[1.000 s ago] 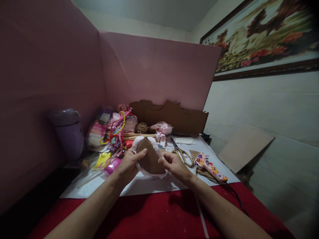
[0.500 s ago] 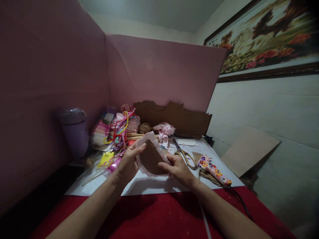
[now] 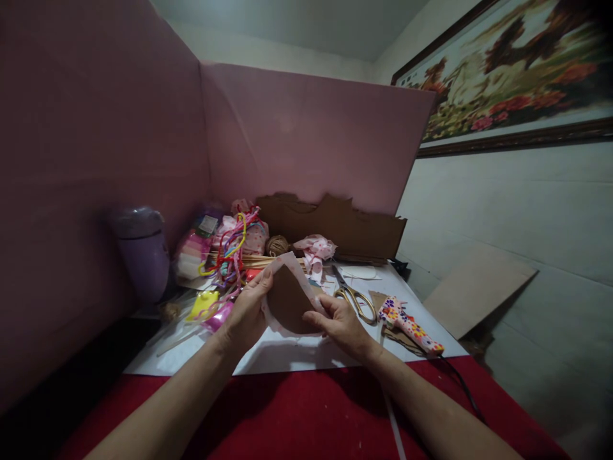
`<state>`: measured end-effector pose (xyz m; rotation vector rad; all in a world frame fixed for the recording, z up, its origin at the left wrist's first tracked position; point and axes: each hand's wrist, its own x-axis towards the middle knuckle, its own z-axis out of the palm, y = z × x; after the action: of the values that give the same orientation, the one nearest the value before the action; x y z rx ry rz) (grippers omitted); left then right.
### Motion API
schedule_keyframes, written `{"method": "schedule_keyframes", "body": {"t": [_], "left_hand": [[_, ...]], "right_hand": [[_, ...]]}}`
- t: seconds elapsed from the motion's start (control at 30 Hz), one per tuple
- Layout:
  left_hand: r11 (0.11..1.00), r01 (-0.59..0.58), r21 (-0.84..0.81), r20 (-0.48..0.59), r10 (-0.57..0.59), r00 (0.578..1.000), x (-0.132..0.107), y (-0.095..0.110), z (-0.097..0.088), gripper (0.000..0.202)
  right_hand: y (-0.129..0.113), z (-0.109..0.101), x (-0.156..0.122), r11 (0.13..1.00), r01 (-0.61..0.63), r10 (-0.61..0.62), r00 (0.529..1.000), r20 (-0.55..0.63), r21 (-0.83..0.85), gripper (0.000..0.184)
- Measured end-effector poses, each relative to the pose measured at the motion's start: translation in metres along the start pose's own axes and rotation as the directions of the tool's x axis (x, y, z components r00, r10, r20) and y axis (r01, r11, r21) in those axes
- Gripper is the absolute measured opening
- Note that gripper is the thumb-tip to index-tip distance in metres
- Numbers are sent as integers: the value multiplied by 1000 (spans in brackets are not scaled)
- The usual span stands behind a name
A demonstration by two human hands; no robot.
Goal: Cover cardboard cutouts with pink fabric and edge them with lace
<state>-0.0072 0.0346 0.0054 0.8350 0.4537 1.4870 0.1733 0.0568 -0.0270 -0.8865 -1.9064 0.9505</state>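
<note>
Just left of the frame's lower centre, the left hand (image 3: 246,310) is closed in a pinch, thumb on the near face at the left edge of a brown cardboard piece (image 3: 290,303). That piece, at the lower centre above the counter (image 3: 287,415), looks light and fairly stiff, though probably easy to crease if squeezed mid-panel; its edges seem the better hold. The pale fabric border (image 3: 299,271) showing around it looks thin and limp, likely to shift unless pinned against the board. Right of centre, the right hand (image 3: 342,322) grips the lower right edge, thumb across the front.
</note>
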Motion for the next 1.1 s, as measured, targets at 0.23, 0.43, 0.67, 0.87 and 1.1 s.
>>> {"method": "schedule_keyframes", "body": {"t": [0.23,0.43,0.67,0.87,1.1], "left_hand": [[1000,8,5,-43,-7,999,-1,-1,3,21],[999,40,-3,-69,-41,997,-2,0,6,26],[997,68,-43,-55,-70,996,-3,0,9,29],[997,63,-41,-68,-66,996,-2,-4,8,31],[986,156,-60,-28,-158,987,-5,0,9,42]], "right_hand": [[2,1,2,997,-7,9,1000,-22,79,25],[0,2,1,991,-1,4,1000,-23,131,25],[1,4,1,986,-9,17,999,-45,166,22],[4,5,2,984,-8,15,999,-36,179,24],[0,4,1,981,-3,6,1000,-16,195,23]]}}
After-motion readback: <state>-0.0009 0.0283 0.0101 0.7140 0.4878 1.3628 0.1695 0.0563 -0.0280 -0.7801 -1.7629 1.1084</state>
